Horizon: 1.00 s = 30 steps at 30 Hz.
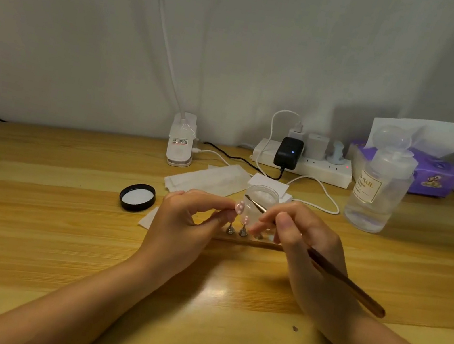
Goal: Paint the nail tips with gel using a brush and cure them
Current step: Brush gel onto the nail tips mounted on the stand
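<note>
My left hand [190,220] pinches a small stand that carries a pink nail tip [240,207], lifted just above the wooden holder bar [247,240]. A second pink nail tip [245,220] stands on its metal base in the bar. My right hand [298,242] grips a brown-handled brush [346,280]. Its dark tip [248,198] points left, close to the held nail tip. An open clear gel jar [263,201] sits right behind the hands. Its black lid [137,197] lies upturned on the table to the left.
A clear pump bottle [377,192] stands at the right, with a purple tissue pack [431,174] behind it. A white power strip [303,162] with plugs and cables lies at the back. A small white clip lamp [181,141] and white wipes [208,182] lie behind the jar.
</note>
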Each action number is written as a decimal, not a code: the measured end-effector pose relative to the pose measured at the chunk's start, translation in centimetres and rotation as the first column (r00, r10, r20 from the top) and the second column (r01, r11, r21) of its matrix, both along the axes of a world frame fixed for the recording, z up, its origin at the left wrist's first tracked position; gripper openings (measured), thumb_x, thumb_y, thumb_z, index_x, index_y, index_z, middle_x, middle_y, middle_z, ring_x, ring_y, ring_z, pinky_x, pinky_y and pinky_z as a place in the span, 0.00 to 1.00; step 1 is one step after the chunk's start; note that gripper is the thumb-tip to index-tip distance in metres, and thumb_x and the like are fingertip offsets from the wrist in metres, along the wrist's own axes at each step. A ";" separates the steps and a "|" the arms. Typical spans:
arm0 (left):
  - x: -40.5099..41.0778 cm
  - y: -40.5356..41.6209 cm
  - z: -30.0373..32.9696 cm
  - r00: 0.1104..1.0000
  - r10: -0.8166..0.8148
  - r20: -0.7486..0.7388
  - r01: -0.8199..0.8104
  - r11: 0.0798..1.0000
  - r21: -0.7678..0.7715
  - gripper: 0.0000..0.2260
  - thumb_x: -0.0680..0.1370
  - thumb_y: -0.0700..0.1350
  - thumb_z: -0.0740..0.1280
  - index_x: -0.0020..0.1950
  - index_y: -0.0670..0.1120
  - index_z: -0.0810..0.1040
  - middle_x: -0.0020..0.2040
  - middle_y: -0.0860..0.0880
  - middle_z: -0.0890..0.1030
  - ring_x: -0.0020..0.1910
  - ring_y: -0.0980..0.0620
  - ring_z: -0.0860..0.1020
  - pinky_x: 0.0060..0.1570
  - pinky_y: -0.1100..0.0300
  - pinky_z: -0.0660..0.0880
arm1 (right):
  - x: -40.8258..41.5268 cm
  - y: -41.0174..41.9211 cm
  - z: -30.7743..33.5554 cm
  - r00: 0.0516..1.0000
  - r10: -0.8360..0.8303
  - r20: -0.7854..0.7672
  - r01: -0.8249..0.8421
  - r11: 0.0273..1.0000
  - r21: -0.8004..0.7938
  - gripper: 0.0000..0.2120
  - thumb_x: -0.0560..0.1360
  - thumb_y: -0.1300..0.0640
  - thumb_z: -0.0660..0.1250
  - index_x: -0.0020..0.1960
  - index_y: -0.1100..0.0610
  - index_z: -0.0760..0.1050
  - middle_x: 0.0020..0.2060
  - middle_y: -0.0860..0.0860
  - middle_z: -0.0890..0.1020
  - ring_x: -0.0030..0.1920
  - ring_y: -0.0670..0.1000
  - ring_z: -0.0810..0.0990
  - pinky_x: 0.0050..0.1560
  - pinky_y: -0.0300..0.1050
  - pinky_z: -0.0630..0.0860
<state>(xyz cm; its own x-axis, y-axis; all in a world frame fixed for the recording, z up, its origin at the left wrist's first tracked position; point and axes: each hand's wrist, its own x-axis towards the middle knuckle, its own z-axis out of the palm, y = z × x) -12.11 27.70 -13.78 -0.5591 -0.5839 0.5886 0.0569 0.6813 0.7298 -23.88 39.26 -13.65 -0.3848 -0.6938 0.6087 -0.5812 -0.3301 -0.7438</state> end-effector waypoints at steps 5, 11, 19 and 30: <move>0.1 0.0 0.1 1.000 0.006 0.010 -0.005 1.000 -0.009 0.13 0.70 0.38 0.71 0.47 0.56 0.80 0.41 0.59 0.82 0.44 0.60 0.80 0.50 0.44 0.74 | 0.1 0.3 -0.2 0.996 0.066 -0.056 -0.066 0.998 0.015 0.17 0.75 0.48 0.52 0.37 0.52 0.76 0.32 0.47 0.80 0.38 0.39 0.77 0.41 0.27 0.68; 0.0 -0.2 -0.1 1.000 0.007 0.012 -0.007 1.000 -0.027 0.12 0.70 0.38 0.72 0.47 0.54 0.82 0.40 0.59 0.82 0.43 0.62 0.79 0.48 0.59 0.75 | 0.0 0.3 0.0 1.000 0.021 -0.002 -0.021 0.998 -0.052 0.18 0.74 0.48 0.53 0.36 0.55 0.76 0.32 0.46 0.80 0.38 0.38 0.77 0.39 0.26 0.68; 0.1 -0.2 0.0 1.000 -0.006 0.013 0.007 0.999 -0.051 0.12 0.70 0.36 0.71 0.47 0.53 0.81 0.40 0.58 0.82 0.44 0.61 0.79 0.47 0.62 0.75 | -0.1 0.3 -0.4 0.994 0.100 -0.031 -0.100 0.995 0.009 0.20 0.75 0.50 0.53 0.34 0.57 0.77 0.30 0.47 0.80 0.37 0.38 0.77 0.41 0.25 0.68; 0.2 0.0 0.4 0.998 -0.057 0.000 0.057 0.998 -0.037 0.06 0.69 0.40 0.72 0.44 0.48 0.82 0.42 0.55 0.82 0.44 0.60 0.79 0.46 0.71 0.72 | -0.3 0.2 -0.1 0.998 -0.051 0.043 0.052 0.999 -0.010 0.16 0.73 0.44 0.54 0.38 0.51 0.76 0.36 0.47 0.81 0.39 0.43 0.79 0.39 0.29 0.70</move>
<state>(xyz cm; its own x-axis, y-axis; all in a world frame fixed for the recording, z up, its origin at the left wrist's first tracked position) -11.93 27.66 -13.41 -0.5898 -0.5292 0.6099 0.0972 0.7033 0.7042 -24.19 39.42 -13.71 -0.4454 -0.6659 0.5984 -0.5656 -0.3089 -0.7647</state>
